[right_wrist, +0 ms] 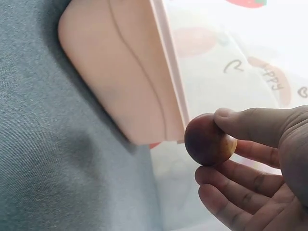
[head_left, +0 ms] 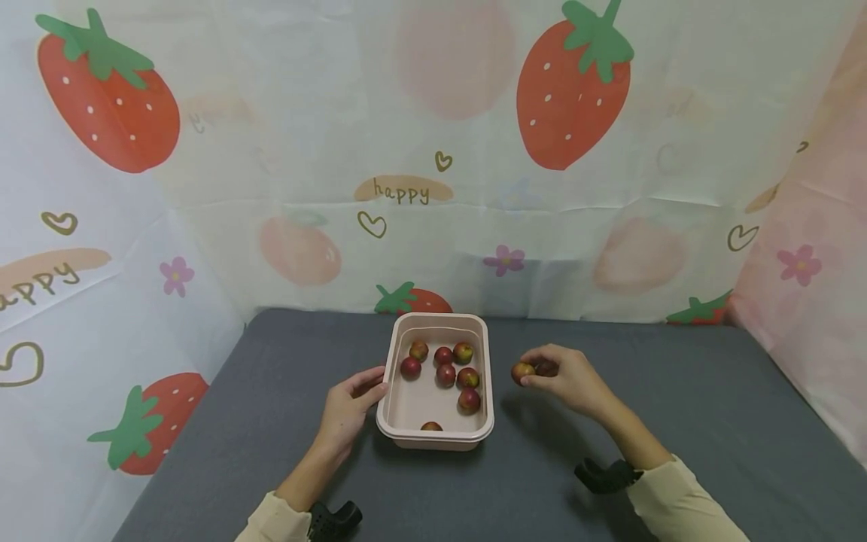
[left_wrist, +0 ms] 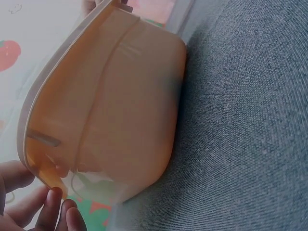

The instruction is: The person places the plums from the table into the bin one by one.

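A pale pink plastic box (head_left: 416, 410) stands on the table with several red and yellowish plums (head_left: 445, 375) inside. My left hand (head_left: 345, 410) holds the box's left rim, thumb and fingers on either side of it; in the left wrist view its fingers (left_wrist: 50, 209) are at the rim's corner. To the right of the box, above the table, my right hand (head_left: 565, 380) pinches a plum (right_wrist: 207, 139) between thumb and fingers. A darker round fruit (head_left: 546, 368) shows behind that plum within the same hand, partly hidden by the fingers.
Dark grey cloth covers the table (head_left: 677, 406). A printed curtain (head_left: 284, 165) with strawberries and hearts rises along the table's back and both sides. Each forearm wears a black wrist device, one (head_left: 607, 476) near the right sleeve.
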Available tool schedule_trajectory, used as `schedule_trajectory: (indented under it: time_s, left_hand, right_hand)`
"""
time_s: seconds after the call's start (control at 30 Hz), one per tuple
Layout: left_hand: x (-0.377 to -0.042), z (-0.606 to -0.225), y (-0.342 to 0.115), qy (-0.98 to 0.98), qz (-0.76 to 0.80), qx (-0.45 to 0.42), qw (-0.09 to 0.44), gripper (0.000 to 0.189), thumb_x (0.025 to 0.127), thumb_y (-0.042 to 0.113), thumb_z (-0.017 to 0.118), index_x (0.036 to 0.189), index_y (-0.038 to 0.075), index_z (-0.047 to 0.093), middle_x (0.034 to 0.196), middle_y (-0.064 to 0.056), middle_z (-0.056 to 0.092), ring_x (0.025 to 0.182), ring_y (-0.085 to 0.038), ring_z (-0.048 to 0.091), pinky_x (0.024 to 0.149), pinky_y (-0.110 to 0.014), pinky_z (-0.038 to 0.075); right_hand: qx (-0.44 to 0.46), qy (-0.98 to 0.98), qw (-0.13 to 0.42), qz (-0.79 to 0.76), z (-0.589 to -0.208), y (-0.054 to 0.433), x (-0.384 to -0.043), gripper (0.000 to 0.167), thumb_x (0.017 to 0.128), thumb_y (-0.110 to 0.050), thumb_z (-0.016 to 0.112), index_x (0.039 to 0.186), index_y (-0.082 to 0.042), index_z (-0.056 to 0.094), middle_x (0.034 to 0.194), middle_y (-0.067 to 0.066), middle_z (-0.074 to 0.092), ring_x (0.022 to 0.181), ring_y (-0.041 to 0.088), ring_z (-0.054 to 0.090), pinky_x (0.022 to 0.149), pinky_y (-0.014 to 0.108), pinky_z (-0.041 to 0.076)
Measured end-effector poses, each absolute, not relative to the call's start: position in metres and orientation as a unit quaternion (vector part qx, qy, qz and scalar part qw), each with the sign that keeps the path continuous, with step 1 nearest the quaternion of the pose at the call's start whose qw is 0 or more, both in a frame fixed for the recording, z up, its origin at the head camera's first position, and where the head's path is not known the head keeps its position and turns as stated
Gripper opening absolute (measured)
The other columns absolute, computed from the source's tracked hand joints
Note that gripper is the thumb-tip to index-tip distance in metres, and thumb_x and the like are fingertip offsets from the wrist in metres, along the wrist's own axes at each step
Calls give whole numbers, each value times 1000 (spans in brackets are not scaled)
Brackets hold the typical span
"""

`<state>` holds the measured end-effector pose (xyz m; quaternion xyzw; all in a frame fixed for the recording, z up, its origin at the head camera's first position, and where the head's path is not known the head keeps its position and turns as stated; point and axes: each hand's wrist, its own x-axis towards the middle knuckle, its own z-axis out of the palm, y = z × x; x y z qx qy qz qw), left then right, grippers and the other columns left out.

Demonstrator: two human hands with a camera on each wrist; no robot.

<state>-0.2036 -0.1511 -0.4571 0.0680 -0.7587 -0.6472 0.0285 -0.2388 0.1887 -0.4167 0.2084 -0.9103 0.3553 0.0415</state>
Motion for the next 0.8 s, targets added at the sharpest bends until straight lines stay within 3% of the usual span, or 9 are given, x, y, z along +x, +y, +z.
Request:
schedule_trajectory:
  time_s: [0.8]
  left_hand:
    - [-207, -460, -153, -764, -640, 76, 24, 36, 93, 12, 65, 128, 5, 62, 127, -14, 65, 115, -23, 59, 100, -38, 49]
  right_hand:
    - [246, -891, 34, 379, -395, 170, -243, 28, 86, -18, 74, 111, -5, 69, 99, 7, 69, 85, 15, 66, 74, 25, 54]
